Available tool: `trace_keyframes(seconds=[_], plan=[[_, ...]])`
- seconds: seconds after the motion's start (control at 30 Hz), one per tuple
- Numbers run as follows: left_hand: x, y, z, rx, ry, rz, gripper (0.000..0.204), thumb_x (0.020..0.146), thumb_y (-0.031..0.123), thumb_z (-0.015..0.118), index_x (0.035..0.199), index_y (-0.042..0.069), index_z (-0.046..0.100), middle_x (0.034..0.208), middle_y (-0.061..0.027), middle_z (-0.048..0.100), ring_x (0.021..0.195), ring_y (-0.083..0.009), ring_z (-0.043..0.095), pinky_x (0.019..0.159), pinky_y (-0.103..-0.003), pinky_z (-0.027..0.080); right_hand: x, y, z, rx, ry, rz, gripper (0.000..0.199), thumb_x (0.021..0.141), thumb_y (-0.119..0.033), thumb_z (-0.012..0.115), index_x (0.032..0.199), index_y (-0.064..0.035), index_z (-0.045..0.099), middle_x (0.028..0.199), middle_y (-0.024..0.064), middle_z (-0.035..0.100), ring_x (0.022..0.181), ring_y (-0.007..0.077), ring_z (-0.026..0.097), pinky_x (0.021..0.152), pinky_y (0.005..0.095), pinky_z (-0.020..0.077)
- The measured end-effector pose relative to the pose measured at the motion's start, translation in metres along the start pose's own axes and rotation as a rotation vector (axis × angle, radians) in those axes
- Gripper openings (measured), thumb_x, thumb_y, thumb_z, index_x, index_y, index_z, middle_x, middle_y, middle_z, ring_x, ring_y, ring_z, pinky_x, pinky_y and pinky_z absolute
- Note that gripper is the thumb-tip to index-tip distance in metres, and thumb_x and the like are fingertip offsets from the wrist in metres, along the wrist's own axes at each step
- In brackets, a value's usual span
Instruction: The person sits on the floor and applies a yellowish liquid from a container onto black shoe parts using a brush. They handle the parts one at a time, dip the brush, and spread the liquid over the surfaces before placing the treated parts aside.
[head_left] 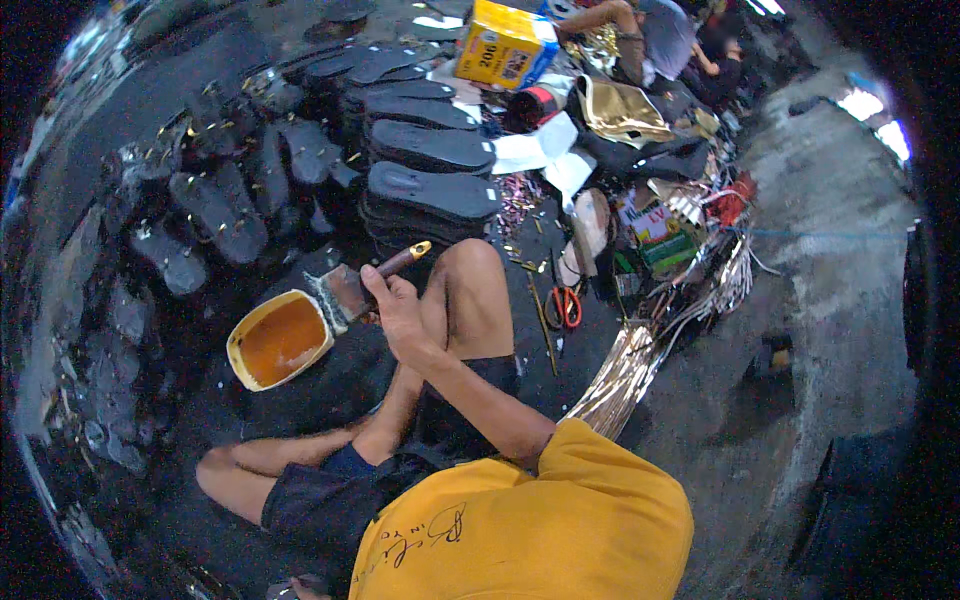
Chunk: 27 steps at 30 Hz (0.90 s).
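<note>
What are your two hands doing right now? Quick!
Left hand: not in view, so it cannot be told.
Right hand: closed around the handle of the brush.

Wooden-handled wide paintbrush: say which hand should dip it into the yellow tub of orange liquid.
Right: the right hand grips the paintbrush at the tub rim; the left hand is out of view.

Stacked black soles (430, 150) crowd the floor beyond the glue tub (280, 340). The bent knee (475, 270) blocks the right. Dark floor (330, 390) below the tub lies open.
</note>
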<state>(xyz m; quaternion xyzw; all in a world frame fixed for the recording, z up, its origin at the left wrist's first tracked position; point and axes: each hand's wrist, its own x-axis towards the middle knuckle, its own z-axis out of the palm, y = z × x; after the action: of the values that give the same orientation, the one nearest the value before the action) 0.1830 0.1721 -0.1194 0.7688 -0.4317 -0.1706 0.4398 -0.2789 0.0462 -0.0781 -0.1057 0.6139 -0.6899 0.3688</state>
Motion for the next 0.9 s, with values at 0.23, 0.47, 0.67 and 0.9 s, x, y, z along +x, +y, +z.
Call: trace_keyframes(seconds=[0.23,0.47,0.67,0.9], plan=[[0.030,0.010,-0.016,-0.072,0.010,-0.066,0.061,0.100,0.042,0.055,0.146,0.002,0.048,0.146,-0.0286,0.047,0.125,-0.0408,0.055,0.106,-0.051,0.045,-0.012,0.012,0.011,-0.084,-0.027,0.082,0.041,0.099,-0.051,0.062,0.091,-0.0108,0.063,0.075,-0.0069,0.051,0.070,0.0045,0.050,0.058,0.0236,0.0406],[0.094,0.025,-0.001,-0.002,-0.183,0.022,0.068,0.100,0.045,0.057,0.149,-0.001,0.044,0.145,-0.0293,0.048,0.127,-0.0399,0.052,0.108,-0.051,0.042,-0.020,0.009,0.011,0.102,-0.081,0.054,0.035,0.099,-0.046,0.065,0.091,-0.0125,0.063,0.076,-0.0081,0.054,0.065,0.0036,0.049,0.056,0.0228,0.0405],[0.085,0.056,0.028,0.011,-0.269,-0.102,0.067,0.100,0.037,0.062,0.150,-0.002,0.041,0.141,-0.0221,0.052,0.122,-0.0332,0.056,0.104,-0.044,0.047,-0.007,0.037,-0.009,-0.057,0.065,0.046,0.049,0.098,-0.048,0.064,0.083,-0.0011,0.066,0.076,0.0033,0.061,0.073,0.0123,0.051,0.066,0.0350,0.0407],[0.085,0.073,0.037,-0.262,-0.385,-0.146,0.056,0.099,0.024,0.062,0.146,-0.002,0.044,0.130,-0.0191,0.057,0.106,-0.0293,0.063,0.087,-0.040,0.056,0.006,0.039,0.000,-0.123,-0.003,0.089,0.045,0.099,-0.048,0.062,0.079,-0.0079,0.063,0.072,-0.0042,0.053,0.068,0.0089,0.044,0.061,0.0332,0.0362]])
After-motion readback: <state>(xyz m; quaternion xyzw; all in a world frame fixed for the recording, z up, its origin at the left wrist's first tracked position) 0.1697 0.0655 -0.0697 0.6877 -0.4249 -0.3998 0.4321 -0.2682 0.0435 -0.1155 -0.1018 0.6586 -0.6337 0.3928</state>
